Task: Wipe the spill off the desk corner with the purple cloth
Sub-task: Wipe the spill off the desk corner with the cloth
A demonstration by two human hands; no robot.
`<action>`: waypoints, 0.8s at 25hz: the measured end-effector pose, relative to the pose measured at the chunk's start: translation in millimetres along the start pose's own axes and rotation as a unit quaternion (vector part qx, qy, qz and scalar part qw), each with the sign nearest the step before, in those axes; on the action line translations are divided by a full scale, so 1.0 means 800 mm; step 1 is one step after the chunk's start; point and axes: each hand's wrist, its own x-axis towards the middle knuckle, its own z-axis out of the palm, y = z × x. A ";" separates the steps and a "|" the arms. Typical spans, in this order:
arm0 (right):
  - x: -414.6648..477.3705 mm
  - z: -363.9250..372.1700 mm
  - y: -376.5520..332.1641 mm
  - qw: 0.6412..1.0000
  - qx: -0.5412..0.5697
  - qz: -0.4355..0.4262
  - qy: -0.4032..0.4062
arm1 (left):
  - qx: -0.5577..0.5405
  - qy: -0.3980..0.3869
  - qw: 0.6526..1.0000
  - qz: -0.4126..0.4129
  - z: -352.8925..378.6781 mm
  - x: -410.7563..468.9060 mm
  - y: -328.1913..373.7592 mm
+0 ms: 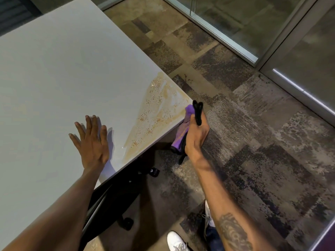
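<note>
A tan, speckled spill (pixel 159 109) spreads over the near right corner of the white desk (pixel 63 78), smeared in streaks toward the edge. My right hand (pixel 196 133) is closed around the purple cloth (pixel 181 134), which has a black trim or loop sticking up above my fingers. The cloth hangs just off the desk's corner edge, beside the spill rather than on it. My left hand (pixel 91 142) lies flat on the desk with fingers spread, a little to the left of the spill, holding nothing.
A black office chair (pixel 116 200) with castors is tucked under the desk's near edge. Patterned carpet tiles (pixel 253 142) cover the floor to the right. Glass partition walls (pixel 272 29) run along the back right. My white shoes (pixel 176 240) show at the bottom.
</note>
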 end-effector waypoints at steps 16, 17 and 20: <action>0.164 -0.065 -0.060 0.933 -0.216 0.074 -0.279 | 0.031 -0.008 0.999 0.019 -0.007 0.001 0.005; 0.175 -0.056 -0.067 0.921 -0.254 0.076 -0.285 | 0.035 -0.009 0.999 0.019 -0.004 0.002 0.002; 0.197 -0.030 -0.084 0.902 -0.284 0.118 -0.304 | 0.056 -0.025 0.997 0.046 0.003 0.007 -0.013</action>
